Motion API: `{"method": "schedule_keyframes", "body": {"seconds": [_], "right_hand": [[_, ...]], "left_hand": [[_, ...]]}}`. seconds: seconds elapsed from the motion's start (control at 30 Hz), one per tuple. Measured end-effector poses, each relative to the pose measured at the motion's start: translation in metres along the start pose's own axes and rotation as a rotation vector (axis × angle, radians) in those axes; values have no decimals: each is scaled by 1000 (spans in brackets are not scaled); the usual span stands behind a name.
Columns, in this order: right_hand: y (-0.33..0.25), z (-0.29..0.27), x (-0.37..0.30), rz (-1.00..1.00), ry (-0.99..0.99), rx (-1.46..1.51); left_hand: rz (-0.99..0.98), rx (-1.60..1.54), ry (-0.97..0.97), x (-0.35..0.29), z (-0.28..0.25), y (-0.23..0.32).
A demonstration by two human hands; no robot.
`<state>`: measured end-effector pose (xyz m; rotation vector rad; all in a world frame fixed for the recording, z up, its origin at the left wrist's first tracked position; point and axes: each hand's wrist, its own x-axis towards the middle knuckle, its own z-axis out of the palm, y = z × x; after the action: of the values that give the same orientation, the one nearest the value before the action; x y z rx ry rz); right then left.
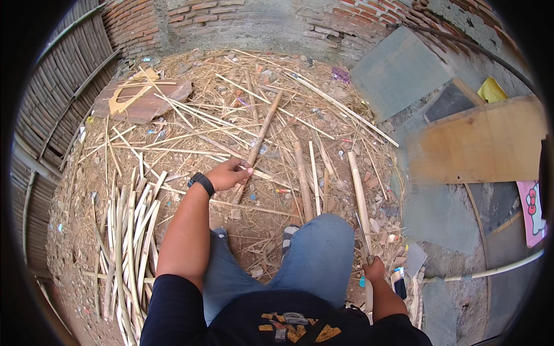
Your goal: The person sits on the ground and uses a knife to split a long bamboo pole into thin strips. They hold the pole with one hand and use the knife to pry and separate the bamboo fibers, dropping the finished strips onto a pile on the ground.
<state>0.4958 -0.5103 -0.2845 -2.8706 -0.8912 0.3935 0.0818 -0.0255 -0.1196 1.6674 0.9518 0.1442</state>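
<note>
My left hand (231, 174), with a black watch (201, 183) on its wrist, is closed around a brown bamboo stick (266, 130). The stick slants away from me to the upper right, over the littered ground. Low at my right side, my right hand (374, 269) grips a long thin-bladed knife (363, 233), its blade pointing forward. The fingers hide most of the handle. Beside that blade runs a pale split bamboo length (356, 181). Between my hands, another brown bamboo stick (303, 180) lies near my bent knee.
A heap of pale bamboo strips (135, 230) lies at my left. Loose strips (202, 115) and a brown board (141, 99) spread ahead. Sheets and a wooden panel (479, 144) lean at the right. A brick wall (242, 26) and a bamboo fence (63, 75) border the ground.
</note>
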Motion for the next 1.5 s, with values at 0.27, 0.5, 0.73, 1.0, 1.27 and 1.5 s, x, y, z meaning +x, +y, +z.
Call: {"method": "schedule_keyframes", "body": {"seconds": [0.27,0.5,0.73,1.0,1.27,1.5], "right_hand": [[-30,-27,-14,114,-60,-69],[-52,-30,-2,95,-111,-194],[-39,-26,-6,98,-58,-158],[-7,-63,-14,71,54,55],[22,-127,-35,190,332,69],[-26,-214,-35,-104,516,314]], "left_hand": [[76,182,14,-4,3,-1],[162,281,19,-14,-3,-18],[140,224,43,0,-7,-15],[-16,167,-25,-12,-16,-27],[-34,46,-3,6,-5,-13],[288,-47,65,22,21,40]]}}
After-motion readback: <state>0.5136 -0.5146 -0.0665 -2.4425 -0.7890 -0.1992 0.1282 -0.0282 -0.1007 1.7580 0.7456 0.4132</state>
